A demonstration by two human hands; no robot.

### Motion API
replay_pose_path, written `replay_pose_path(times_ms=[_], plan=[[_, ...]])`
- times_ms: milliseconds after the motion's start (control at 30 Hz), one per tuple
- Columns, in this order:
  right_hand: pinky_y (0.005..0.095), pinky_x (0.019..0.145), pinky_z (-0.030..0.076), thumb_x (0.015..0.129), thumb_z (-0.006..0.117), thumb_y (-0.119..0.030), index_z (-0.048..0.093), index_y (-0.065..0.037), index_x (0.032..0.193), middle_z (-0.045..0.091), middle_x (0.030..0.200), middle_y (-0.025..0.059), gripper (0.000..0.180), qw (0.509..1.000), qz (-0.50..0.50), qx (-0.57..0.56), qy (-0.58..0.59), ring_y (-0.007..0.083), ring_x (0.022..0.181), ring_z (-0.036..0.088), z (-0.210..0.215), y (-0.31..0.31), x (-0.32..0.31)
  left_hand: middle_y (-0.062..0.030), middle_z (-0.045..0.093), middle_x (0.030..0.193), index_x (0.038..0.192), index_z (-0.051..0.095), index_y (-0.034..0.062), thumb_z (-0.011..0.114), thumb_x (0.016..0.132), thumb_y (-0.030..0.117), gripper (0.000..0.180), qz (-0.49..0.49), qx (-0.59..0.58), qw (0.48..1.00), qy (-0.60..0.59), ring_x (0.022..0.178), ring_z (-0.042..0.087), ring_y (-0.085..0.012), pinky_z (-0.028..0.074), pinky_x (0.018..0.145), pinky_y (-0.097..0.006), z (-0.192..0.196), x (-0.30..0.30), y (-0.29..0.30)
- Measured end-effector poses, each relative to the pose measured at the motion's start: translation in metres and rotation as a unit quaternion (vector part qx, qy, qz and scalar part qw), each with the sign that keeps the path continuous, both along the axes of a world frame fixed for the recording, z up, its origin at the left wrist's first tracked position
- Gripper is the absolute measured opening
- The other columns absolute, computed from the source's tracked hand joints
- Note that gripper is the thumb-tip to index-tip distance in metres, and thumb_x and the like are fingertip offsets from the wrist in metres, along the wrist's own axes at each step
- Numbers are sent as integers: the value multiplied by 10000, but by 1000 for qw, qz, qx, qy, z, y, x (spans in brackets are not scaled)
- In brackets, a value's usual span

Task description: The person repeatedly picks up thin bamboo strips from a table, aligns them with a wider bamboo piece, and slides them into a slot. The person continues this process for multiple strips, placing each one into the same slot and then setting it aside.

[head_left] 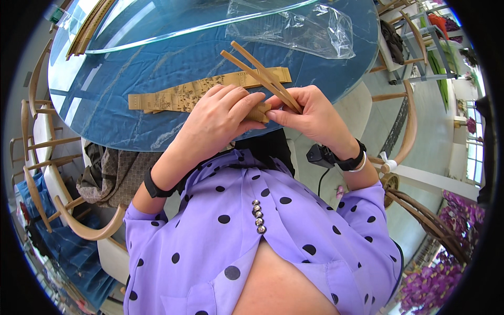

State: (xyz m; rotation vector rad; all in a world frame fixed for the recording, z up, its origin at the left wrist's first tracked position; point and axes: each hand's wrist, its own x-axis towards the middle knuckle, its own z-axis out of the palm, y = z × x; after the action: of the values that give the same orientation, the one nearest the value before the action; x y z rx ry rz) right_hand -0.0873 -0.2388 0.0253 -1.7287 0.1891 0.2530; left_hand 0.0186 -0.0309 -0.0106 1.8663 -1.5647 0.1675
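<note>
A pair of wooden chopsticks (247, 70) slants up and left out of my right hand (310, 113), which is closed round their lower ends. My left hand (223, 113) is closed on a brown paper chopstick sleeve (258, 112) at the table's near edge. The right thumb and fingers pinch the sleeve's right end; my left fingers cover the rest of it. Just beyond my hands, more flat paper sleeves (168, 100) with dark print lie fanned out on the blue marbled table (121, 123).
A crumpled clear plastic bag (320, 31) lies at the far right of the table. A curved glass edge (184, 35) crosses its far part. Bundled wooden sticks (89, 29) rest at the far left. Wooden chairs (409, 123) stand on both sides; a patterned cloth (118, 178) hangs at left.
</note>
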Motion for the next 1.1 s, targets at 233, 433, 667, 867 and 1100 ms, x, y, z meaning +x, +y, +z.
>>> replay_pose_path(times_ms=[233,433,667,867,1100], plan=[[212,556,366,868,766,-95,728,40,952,612,749,-49,163,997,16,75,22,11,662,482,-8,2,4,-123,577,1043,1301,582,-2,801,785,219,603,-35,26,999,28,982,598,-320,503,864,-424,-5,-7,2],[217,621,445,881,751,-93,723,45,956,649,786,-21,160,998,-2,-56,1,25,694,528,-1,7,3,-101,562,961,1236,595,-5,736,857,215,460,7,5,999,-35,916,583,-264,485,864,-383,-4,-5,-1],[222,661,479,882,743,-79,727,40,951,683,782,7,138,999,-21,32,2,44,717,566,-10,15,8,-93,607,996,1252,594,5,741,834,148,466,-4,-3,1000,-22,928,606,-273,495,861,-392,-5,-14,-5],[218,620,458,884,751,-92,729,40,916,662,747,-4,137,999,-26,-8,22,37,683,549,-8,9,6,-86,589,1015,1198,627,67,677,828,105,375,-10,-22,998,-57,937,616,-240,506,851,-382,-6,-6,4],[195,576,383,892,779,-129,721,29,950,607,736,-44,178,1000,-23,-15,9,13,653,479,-7,10,6,-89,577,1043,1107,627,67,664,811,85,299,-16,-13,1000,-23,942,619,-253,505,867,-390,-5,-4,4]])
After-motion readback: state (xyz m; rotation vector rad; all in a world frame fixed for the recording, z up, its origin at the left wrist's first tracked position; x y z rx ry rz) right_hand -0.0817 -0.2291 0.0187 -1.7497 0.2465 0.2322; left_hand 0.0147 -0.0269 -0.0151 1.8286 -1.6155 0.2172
